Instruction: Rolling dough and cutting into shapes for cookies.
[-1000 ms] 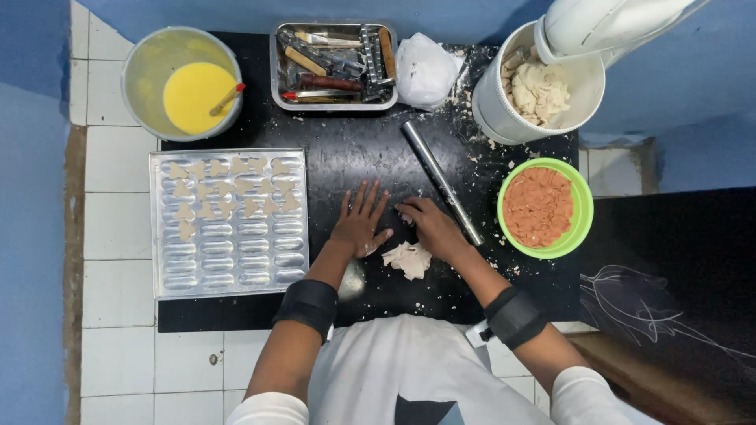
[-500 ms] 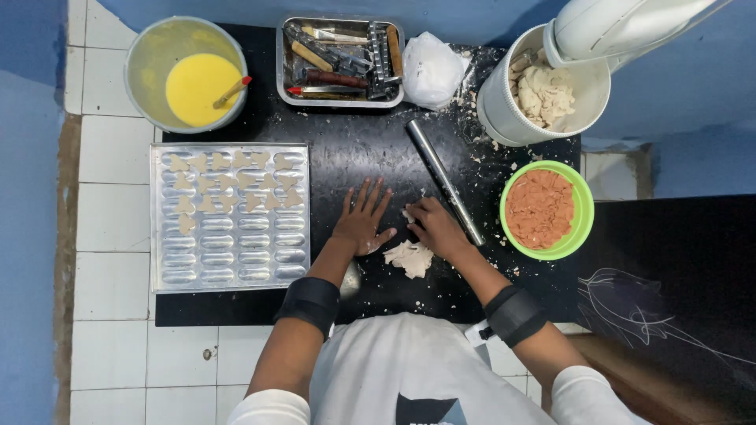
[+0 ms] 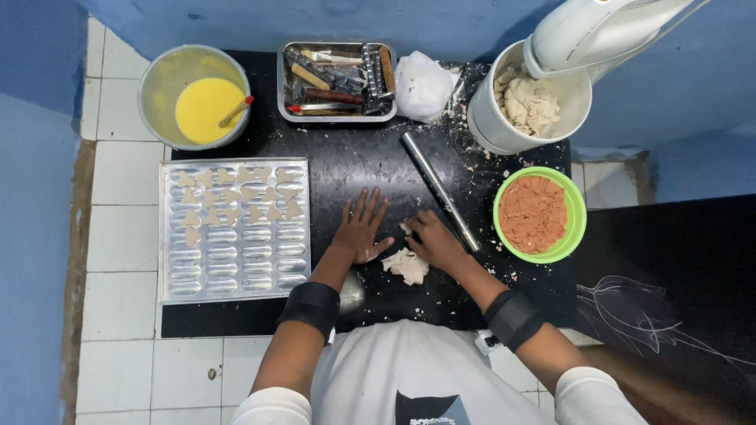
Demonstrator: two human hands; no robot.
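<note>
Place: a home kitchen set up for baking.
Walls: painted blue, above white floor tiles (image 3: 118,181).
Worktop: black, flour-dusted slab (image 3: 354,169).
Gear: embossed metal mould tray (image 3: 228,275), steel rolling pin (image 3: 441,191), white stand-mixer bowl of dough (image 3: 504,134), bowl of yellow egg wash (image 3: 157,86).

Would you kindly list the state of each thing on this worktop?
Mould tray: top rows filled, lower rows empty.
Yellow liquid bowl: partly full.
Green bowl: full.
Dough piece: torn, ragged.
Left hand: flat, fingers spread.
Right hand: pressing dough.
</note>
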